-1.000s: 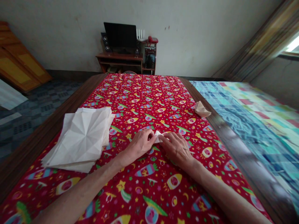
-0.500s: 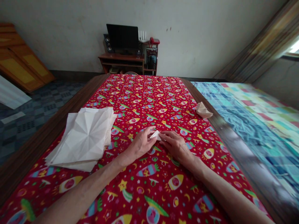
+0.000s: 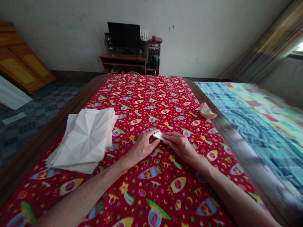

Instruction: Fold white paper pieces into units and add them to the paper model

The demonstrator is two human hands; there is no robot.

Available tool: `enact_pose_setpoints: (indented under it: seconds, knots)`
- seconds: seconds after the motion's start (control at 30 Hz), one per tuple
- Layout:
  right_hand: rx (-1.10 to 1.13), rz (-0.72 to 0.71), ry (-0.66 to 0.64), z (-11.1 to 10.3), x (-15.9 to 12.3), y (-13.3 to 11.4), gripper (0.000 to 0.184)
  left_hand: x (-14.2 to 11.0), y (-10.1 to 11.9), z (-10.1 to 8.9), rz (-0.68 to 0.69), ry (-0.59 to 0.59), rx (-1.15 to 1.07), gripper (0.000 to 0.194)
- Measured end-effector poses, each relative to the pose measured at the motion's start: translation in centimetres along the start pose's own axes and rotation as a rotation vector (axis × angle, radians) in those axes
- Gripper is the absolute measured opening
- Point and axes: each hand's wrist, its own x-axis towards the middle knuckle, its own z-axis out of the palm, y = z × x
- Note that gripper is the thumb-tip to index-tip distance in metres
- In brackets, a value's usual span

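Observation:
A small folded piece of white paper (image 3: 159, 136) is held between my two hands, just above the red patterned cloth (image 3: 151, 94). My left hand (image 3: 144, 145) pinches its left side between thumb and fingers. From the right, my right hand (image 3: 180, 143) grips the other end with its fingertips. The fingers cover part of the folds. Left of my hands lies a stack of creased white paper sheets (image 3: 88, 135), the top one marked with folds that radiate from its middle. A folded paper piece (image 3: 207, 111) sits at the right edge of the cloth.
The cloth covers a dark wooden table (image 3: 227, 142). To the right is a surface with a blue checked cover (image 3: 236, 116). By the far wall stands a desk (image 3: 123, 56) with a black monitor (image 3: 124, 37) and a red telephone (image 3: 156, 40). A wooden cabinet (image 3: 22, 60) stands at left.
The small folded paper has turned a little, and its point now leans toward the right hand. Both hands keep hold of it, with slight finger shifts.

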Motion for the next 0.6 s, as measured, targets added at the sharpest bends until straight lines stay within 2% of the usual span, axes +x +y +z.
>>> enact_pose_setpoints:
  seconds: [0.23, 0.37, 0.47, 0.6]
  knots:
    - [-0.005, -0.022, 0.017, 0.1, -0.1, 0.2, 0.023, -0.1, -0.1, 0.1, 0.020, 0.020, 0.048, 0.035]
    - [-0.264, -0.113, 0.031, 0.6, 0.0, -0.4, 0.027, 0.0, -0.4, 0.5, 0.043, 0.049, 0.016, 0.034]
    - [-0.495, -0.116, 0.061, 1.2, 0.4, -1.3, 0.024, -0.1, -0.4, 1.1, 0.102, 0.104, 0.062, 0.032]
    - [-0.550, -0.066, 0.058, 1.9, 1.1, -2.2, 0.018, -0.4, -0.2, 1.7, 0.157, 0.187, 0.111, 0.033]
